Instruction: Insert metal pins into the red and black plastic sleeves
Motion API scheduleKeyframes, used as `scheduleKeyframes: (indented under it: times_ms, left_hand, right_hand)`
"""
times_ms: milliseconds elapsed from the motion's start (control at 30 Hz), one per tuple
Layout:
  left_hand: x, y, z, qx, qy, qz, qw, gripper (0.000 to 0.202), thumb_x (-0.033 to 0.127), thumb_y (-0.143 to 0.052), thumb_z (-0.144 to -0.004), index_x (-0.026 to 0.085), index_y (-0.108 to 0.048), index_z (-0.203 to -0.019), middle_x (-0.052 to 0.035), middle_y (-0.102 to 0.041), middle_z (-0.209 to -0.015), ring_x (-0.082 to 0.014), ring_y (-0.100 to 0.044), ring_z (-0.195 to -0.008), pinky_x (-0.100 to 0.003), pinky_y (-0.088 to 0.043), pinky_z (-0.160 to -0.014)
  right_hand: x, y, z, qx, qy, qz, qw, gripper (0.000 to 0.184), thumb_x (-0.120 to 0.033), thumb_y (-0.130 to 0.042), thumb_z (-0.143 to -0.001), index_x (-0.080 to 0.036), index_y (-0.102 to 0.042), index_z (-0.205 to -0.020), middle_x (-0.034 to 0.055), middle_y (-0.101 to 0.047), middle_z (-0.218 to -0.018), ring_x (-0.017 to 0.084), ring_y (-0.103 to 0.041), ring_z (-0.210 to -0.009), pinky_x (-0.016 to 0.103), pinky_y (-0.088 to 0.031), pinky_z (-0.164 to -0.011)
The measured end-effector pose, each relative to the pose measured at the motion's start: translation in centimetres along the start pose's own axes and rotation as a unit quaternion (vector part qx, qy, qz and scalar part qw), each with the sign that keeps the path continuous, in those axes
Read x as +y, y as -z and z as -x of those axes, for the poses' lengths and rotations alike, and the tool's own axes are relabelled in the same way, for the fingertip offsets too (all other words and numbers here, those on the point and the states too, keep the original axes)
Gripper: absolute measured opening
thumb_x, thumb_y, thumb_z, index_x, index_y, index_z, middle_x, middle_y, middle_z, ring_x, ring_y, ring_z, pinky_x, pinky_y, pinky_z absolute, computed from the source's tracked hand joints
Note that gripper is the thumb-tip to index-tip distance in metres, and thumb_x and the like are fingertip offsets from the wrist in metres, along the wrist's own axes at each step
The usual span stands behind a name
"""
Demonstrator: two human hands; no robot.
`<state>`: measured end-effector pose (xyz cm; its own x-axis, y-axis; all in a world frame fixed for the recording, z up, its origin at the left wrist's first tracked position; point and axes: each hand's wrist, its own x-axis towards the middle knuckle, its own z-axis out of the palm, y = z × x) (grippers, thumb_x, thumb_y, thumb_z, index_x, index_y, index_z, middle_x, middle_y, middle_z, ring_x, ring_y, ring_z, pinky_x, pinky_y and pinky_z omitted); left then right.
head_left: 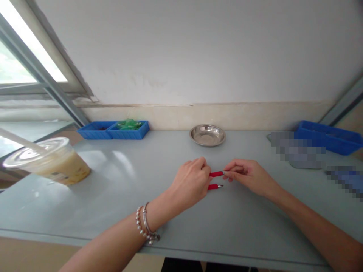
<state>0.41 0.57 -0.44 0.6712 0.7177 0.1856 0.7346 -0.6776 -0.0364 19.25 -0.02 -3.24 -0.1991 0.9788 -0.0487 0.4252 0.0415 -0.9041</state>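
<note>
My left hand [193, 179], a bracelet at its wrist, is closed around two red pens above the middle of the table. The upper red pen [217, 174] sticks out to the right towards my right hand [246, 174]. Thumb and fingers of that hand pinch at its silver end; whether a small part sits between them is hidden. Below it, the lower red pen [213, 187] shows a bare pointed silver tip. The rear parts of both pens are hidden inside my left hand. Behind the hands, a round steel dish [208, 141] stands near the wall.
A tilted-looking plastic drink cup [62, 166] with a straw stands at the left. Blue trays [129, 133] at the back left hold green pieces and something dark. Another blue tray [329, 139] is at the back right, near blurred-out flat items [297, 153]. The table's front edge [227, 257] runs below my arms.
</note>
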Motion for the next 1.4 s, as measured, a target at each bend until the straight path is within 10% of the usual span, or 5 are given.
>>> scheduleKeyframes:
  times_ms: [1400]
  left_hand:
    - [0.07, 0.1, 0.13, 0.018, -0.005, 0.001, 1.0, 0.021, 0.025, -0.037, -0.082, 0.015, -0.056, -0.084, -0.0044, -0.051, -0.083, -0.0137, -0.05, -0.073, -0.028, -0.043, -0.066]
  right_hand:
    - [-0.62, 0.18, 0.47, 0.007, 0.142, 0.262, 0.955, 0.028, -0.035, -0.035, -0.083, -0.016, -0.055, -0.08, 0.0037, -0.055, -0.073, 0.01, -0.046, -0.068, 0.021, -0.033, -0.064]
